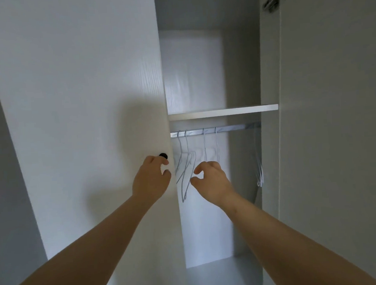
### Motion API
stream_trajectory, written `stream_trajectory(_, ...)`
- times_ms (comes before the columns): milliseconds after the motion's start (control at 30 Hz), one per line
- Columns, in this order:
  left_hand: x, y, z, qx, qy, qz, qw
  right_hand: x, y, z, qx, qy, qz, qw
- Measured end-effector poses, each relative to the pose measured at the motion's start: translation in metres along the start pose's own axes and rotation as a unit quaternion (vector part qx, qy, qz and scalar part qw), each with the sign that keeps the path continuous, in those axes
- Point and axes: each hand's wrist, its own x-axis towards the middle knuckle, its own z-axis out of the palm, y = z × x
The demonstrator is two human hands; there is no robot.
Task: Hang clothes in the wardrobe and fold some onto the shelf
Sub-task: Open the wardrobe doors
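Forearms end in a slack, empty left hand [153,178] by the knob [163,155] and a slack, empty right hand [209,181]; better to pull the door wide before unhooking a hanger [186,180].

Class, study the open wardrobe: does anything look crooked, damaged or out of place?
Nothing looks damaged. The only slight oddity: the two leftmost hangers on the rail hang slanted, while one hanger hangs apart at the far right. The shelf sits level.
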Motion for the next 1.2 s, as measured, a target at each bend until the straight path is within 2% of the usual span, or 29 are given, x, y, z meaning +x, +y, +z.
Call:
stream_trajectory(100, 0.028, -0.021, 0.009, 0.048, -0.009, 0.037, 0.998, 0.027, -0.001, 0.019, 0.005, -0.006, 0.007, 1.0)
stream_trajectory(233, 0.057, -0.037, 0.024, 0.09, -0.048, 0.036, 0.994, 0.054, 0.005, 0.034, -0.003, -0.015, 0.025, 1.0)
stream_trajectory(467, 0.064, -0.033, 0.028, 0.032, -0.047, 0.015, 0.998, 0.057, 0.016, 0.049, 0.006, -0.016, 0.048, 0.999)
stream_trajectory(633, 0.015, -0.02, 0.009, -0.022, 0.013, 0.055, 0.998, 0.035, 0.016, 0.046, 0.032, -0.003, 0.025, 0.999)
stream_trajectory(767, -0.038, -0.008, -0.021, -0.065, 0.077, 0.029, 0.994, 0.003, 0.006, 0.042, 0.046, -0.024, 0.004, 0.999)
stream_trajectory(967, -0.106, -0.003, -0.083, -0.122, 0.1, -0.025, 0.987, -0.057, -0.019, 0.048, 0.066, -0.077, -0.031, 0.994)
stream_trajectory(1200, -0.175, -0.02, -0.148, -0.194, 0.185, -0.071, 0.961, -0.117, -0.071, 0.079, 0.098, -0.156, -0.072, 0.98)
